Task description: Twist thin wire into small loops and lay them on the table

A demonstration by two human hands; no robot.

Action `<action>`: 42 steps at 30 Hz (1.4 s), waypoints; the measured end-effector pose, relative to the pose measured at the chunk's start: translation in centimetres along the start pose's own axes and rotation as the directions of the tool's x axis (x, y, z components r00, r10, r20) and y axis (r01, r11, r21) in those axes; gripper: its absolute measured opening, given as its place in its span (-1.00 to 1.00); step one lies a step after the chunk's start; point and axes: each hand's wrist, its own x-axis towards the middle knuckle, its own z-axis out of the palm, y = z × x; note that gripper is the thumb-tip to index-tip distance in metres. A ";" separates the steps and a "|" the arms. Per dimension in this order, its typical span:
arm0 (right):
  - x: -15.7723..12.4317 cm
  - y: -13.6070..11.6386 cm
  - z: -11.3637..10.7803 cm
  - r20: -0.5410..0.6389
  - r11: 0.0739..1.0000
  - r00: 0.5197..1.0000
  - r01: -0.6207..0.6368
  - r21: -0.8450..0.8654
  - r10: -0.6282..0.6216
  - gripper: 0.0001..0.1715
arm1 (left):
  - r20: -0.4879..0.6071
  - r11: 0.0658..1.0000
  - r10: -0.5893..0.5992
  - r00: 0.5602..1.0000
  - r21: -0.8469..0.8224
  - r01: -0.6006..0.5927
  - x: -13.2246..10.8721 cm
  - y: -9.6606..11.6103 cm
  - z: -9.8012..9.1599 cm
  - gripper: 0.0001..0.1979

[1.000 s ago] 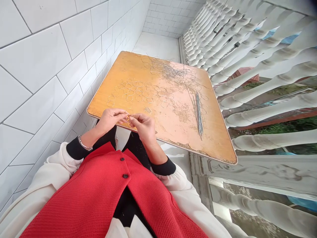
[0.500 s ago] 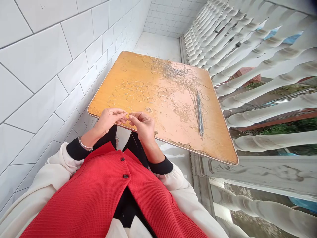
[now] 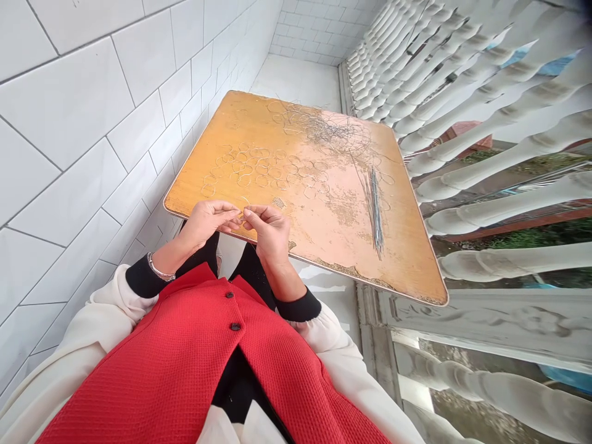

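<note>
You are sitting at the near edge of a worn wooden tabletop (image 3: 407,259), working a thin wire (image 3: 241,212) between both hands. Your left hand (image 3: 208,219) and right hand (image 3: 268,231) are meeting fingertip to fingertip just over the near-left edge. Each is pinching the wire between thumb and forefinger, with the other fingers curling in. The wire is too fine to show whether it is forming a closed loop.

Beyond your hands, dozens of small wire rings (image 3: 263,169) are lying flat across the left and middle of the tabletop, many touching or overlapping. A tangle (image 3: 330,129) of loose wire is sitting by the far edge. A bundle of straight rods (image 3: 375,209) is lying toward the right edge, running from far to near, well apart from your hands.

A bracelet (image 3: 157,271) is showing on your left wrist, above the black cuff. A red vest (image 3: 185,370) is filling the foreground. A white tiled wall (image 3: 92,123) is running along the tabletop's left edge, and a white railing (image 3: 485,154) is lining its right.
</note>
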 end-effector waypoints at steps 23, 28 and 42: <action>0.6 0.9 0.1 0.033 0.997 0.998 -0.061 0.050 0.060 -0.70 | 0.010 1.000 0.006 1.000 0.009 -0.006 -0.2 -0.1 -0.2 -0.77; 0.7 0.2 -0.3 0.048 0.996 0.996 -0.080 0.043 0.078 -0.65 | -0.009 0.999 0.008 1.000 0.053 -0.007 -0.3 0.1 -0.4 -0.86; 2.8 -1.2 -4.3 0.399 0.653 0.840 0.539 -0.532 -0.368 -0.79 | 0.170 0.905 0.027 0.985 0.414 -0.096 -0.1 2.2 -4.0 -0.87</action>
